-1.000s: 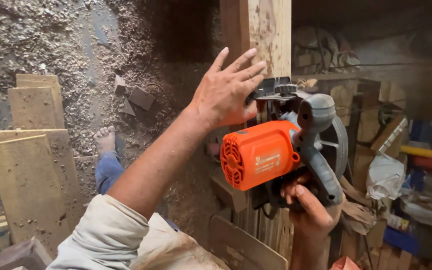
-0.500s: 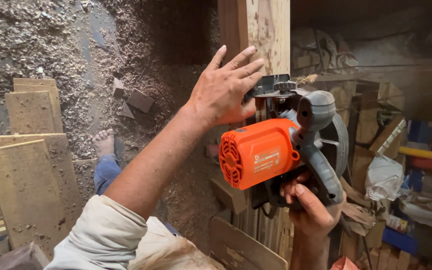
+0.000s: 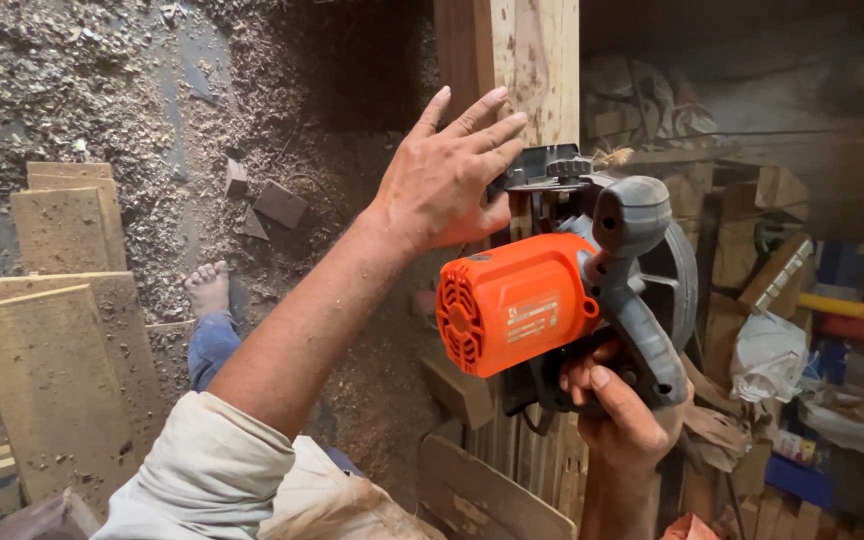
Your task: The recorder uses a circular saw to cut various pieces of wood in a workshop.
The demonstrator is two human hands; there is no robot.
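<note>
Left hand (image 3: 444, 180) spread flat on upright plank (image 3: 537, 60); right hand (image 3: 624, 415) apparently gripping orange circular saw (image 3: 522, 305).

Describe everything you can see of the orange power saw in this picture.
The power saw is a handheld circular saw with a bright orange plastic motor housing, vented at its end, and a grey handle and blade guard. It is held on its side against an upright wooden plank. The right hand grips the grey handle from below; the left hand lies flat, fingers spread, on the plank at the saw's top. The blade itself is hidden.
</note>
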